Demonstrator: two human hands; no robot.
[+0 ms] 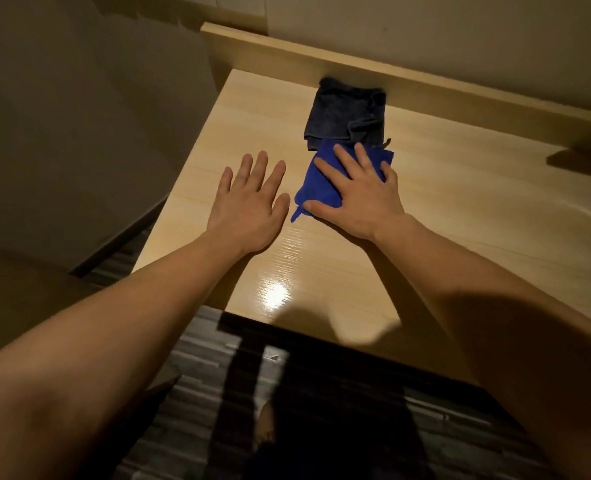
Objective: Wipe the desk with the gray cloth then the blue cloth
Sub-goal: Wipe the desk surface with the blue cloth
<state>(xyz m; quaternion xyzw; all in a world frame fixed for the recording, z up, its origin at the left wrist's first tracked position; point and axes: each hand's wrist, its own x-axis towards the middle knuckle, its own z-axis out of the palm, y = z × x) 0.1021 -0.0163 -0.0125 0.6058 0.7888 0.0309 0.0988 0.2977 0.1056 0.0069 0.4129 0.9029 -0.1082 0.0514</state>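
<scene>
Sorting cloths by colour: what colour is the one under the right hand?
Bright blue cloth, under the flat right hand, clearest in the head view.

Both forearms are bare from the frame's edge to the wrists, with no sleeves in view. The left hand [249,206] and the right hand [360,195] wear no gloves, rings, watches or bands; fingernails look short and unpainted.

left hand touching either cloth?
No, the left hand lies flat on bare desk, apart from the blue cloth.
</scene>
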